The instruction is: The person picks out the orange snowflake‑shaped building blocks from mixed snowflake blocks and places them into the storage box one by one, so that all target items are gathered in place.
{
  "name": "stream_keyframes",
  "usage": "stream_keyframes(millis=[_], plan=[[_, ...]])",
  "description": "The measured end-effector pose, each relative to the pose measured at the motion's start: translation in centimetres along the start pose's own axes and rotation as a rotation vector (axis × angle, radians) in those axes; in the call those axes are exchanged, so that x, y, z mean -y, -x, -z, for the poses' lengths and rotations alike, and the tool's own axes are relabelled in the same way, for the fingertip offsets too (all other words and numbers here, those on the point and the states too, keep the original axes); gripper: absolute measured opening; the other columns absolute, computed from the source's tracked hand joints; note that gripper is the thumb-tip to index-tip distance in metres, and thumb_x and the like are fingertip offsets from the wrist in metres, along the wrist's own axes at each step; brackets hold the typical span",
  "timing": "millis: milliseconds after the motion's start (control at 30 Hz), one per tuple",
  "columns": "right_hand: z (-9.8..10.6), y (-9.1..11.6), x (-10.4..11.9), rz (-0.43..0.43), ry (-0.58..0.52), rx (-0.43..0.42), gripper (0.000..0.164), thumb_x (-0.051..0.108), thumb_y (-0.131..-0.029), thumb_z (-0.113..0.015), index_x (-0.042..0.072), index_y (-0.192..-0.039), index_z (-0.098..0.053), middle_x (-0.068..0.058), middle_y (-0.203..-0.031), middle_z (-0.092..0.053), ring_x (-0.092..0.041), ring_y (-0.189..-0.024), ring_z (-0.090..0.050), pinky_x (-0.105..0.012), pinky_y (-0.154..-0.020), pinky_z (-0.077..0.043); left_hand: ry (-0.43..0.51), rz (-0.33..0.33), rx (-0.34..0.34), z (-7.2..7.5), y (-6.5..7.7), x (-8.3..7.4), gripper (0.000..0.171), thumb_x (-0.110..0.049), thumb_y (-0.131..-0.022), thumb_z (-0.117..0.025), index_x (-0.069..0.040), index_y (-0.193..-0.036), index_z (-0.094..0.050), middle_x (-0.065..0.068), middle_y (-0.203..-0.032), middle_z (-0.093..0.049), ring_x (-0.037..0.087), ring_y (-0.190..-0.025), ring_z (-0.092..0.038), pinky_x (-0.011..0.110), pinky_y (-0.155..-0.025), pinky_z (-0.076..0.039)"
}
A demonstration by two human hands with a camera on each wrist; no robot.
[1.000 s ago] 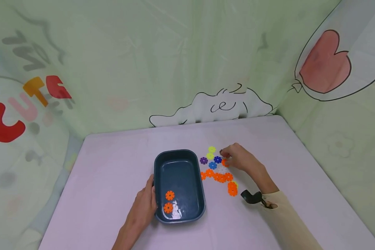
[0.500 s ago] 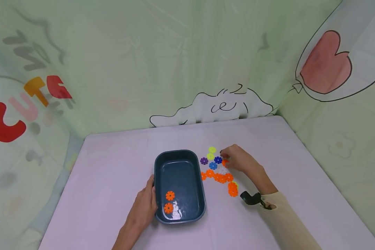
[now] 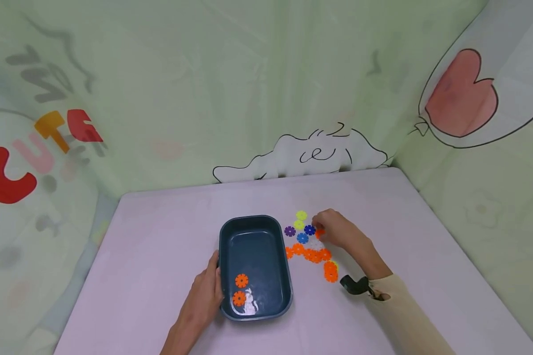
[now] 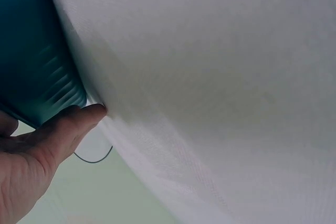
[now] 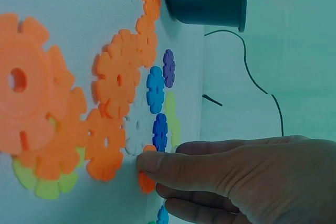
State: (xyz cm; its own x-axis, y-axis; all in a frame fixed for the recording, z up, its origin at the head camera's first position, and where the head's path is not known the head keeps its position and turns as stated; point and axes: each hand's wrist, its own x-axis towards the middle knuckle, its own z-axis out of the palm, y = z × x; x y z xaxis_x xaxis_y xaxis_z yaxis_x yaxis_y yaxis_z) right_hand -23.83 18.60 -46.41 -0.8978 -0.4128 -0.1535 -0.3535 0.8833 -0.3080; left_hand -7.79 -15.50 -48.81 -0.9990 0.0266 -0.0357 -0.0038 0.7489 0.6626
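My left hand [image 3: 201, 296] grips the left side of a dark blue tray [image 3: 286, 276], thumb at the rim; in the left wrist view a finger lies along the tray's outer wall [image 4: 31, 40]. Two orange snowflake discs [image 3: 242, 281] lie apart in the tray's near left part. Beyond its right side, my right hand [image 3: 337, 229] reaches down with curled fingers. In the right wrist view its thumb covers part of an orange snowflake disc [image 5: 147, 182], with fingers on the far side, pinching it. The fingertip contact behind the thumb is hidden.
Beside the tray lie loose discs: yellow [image 3: 299, 225], purple [image 3: 290, 231], dark blue [image 3: 309, 230], light blue [image 3: 302, 238] and white [image 3: 315, 243]. Several orange discs [image 3: 313, 255] overlap in a row. A printed cloth wall [image 3: 182, 98] rises behind the table.
A small brown piece seen by the right fingertips earlier is now hidden in the head view. The right hand stays almost in place. Tray and left hand hold still; the head view tips up slightly.
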Motion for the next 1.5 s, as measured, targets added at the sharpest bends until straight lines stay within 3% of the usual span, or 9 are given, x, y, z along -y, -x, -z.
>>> stream_keyframes(millis=[400, 1500], plan=[[-0.2, -0.1, 0.0, -0.005, 0.004, 0.007, 0.031, -0.002, -0.085, -0.089, 0.001, -0.114, -0.079, -0.008, -0.097, -0.072, -0.022, -0.092, -0.063, -0.042, -0.096, -0.065, -0.016, 0.005, -0.005, -0.1, 0.1, 0.0, 0.056, -0.016, -0.117, -0.045, 0.001, -0.168, -0.029, 0.023, -0.164, -0.049, 0.041, -0.147, -0.053, 0.053, -0.118, -0.047], [-0.1, -0.3, -1.1, -0.035, -0.151, 0.018, 0.032, -0.005, -0.084, -0.089, 0.001, -0.113, -0.078, -0.007, -0.094, -0.07, -0.022, -0.088, -0.061, -0.038, -0.089, -0.066, -0.013, 0.0, 0.0, 0.1, 0.0, -0.2, 0.056, -0.016, -0.117, -0.045, 0.002, -0.168, -0.029, 0.024, -0.164, -0.048, 0.041, -0.146, -0.054, 0.053, -0.118, -0.047]])
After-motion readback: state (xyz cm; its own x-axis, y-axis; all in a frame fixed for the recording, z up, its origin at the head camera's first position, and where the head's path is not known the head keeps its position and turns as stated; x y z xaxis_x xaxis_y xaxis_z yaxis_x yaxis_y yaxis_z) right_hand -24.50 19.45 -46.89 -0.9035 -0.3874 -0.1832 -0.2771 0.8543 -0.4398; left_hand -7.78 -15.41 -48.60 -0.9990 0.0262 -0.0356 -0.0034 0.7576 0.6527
